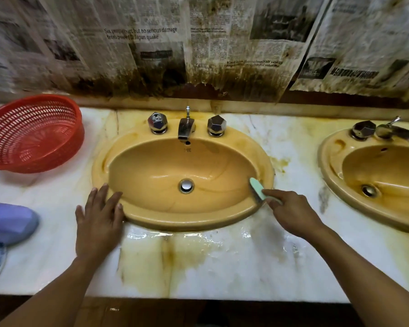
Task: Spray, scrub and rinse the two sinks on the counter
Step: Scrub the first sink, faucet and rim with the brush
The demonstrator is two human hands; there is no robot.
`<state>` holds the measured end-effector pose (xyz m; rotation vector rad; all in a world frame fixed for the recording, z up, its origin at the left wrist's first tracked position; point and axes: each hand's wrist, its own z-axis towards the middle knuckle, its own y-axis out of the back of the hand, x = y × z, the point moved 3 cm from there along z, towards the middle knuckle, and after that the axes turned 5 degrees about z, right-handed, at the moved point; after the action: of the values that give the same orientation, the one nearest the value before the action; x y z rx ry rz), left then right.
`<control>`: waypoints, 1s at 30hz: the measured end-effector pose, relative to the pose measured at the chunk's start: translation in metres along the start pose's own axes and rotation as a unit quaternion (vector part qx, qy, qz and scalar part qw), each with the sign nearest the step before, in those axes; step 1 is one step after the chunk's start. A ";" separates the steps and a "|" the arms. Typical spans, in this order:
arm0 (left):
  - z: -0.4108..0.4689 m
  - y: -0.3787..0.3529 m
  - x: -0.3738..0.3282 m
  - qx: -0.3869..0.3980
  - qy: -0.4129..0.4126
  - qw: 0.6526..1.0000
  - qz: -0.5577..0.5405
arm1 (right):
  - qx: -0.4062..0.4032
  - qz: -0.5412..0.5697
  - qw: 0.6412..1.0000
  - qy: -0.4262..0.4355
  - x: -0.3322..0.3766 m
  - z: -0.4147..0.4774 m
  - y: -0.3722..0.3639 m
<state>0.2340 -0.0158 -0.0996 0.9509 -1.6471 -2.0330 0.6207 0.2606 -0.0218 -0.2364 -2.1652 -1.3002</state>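
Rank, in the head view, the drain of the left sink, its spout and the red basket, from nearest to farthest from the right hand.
1. Drain, just left of the right hand gripping the brush.
2. Spout, farther back, centre.
3. Red basket, far left on the counter.

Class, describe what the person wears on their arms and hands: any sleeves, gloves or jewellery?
Nothing worn is visible. The left hand and right hand are bare, with no gloves, rings, watch or bracelet showing, and no sleeve appears on either arm up to the frame's edge.
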 end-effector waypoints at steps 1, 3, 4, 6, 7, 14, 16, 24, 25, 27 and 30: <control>-0.003 0.001 0.000 -0.002 0.003 1.000 -0.001 | 0.003 0.005 1.000 0.006 0.003 -0.009 -0.005; -0.017 0.002 -0.002 0.005 0.032 0.999 -0.019 | 0.001 0.012 1.000 0.017 0.009 -0.025 -0.014; -0.027 0.001 -0.006 0.014 0.051 0.998 -0.026 | -0.004 0.019 1.000 0.020 0.013 -0.031 -0.018; -0.057 -0.003 -0.018 0.044 0.057 0.997 -0.004 | -0.017 0.041 0.999 0.023 0.021 -0.047 -0.026; -0.074 -0.004 -0.025 0.067 0.048 0.996 0.015 | -0.018 0.053 0.998 0.026 0.027 -0.055 -0.031; -0.101 0.010 -0.017 0.179 -0.016 0.983 0.028 | 0.054 0.075 0.993 0.076 0.070 -0.107 -0.089; -0.095 0.022 -0.014 0.206 0.005 0.977 -0.047 | 0.060 0.062 0.992 0.096 0.083 -0.112 -0.104; -0.095 0.086 0.045 0.083 0.084 0.967 -0.226 | 0.073 0.023 0.984 0.160 0.191 -0.103 -0.181; -0.096 0.095 0.057 0.066 0.092 0.965 -0.236 | 0.082 0.007 0.982 0.169 0.209 -0.103 -0.197; -0.099 0.109 0.076 0.033 0.101 0.962 -0.251 | 0.096 -0.026 0.977 0.190 0.240 -0.103 -0.229; -0.098 0.127 0.098 0.019 0.103 0.961 -0.257 | 0.124 -0.062 0.969 0.203 0.279 -0.099 -0.268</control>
<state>0.2144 -0.1821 -0.0146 1.6848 -1.4353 -2.1152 0.3183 -0.0002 -0.0277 0.2494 -1.9810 -1.0211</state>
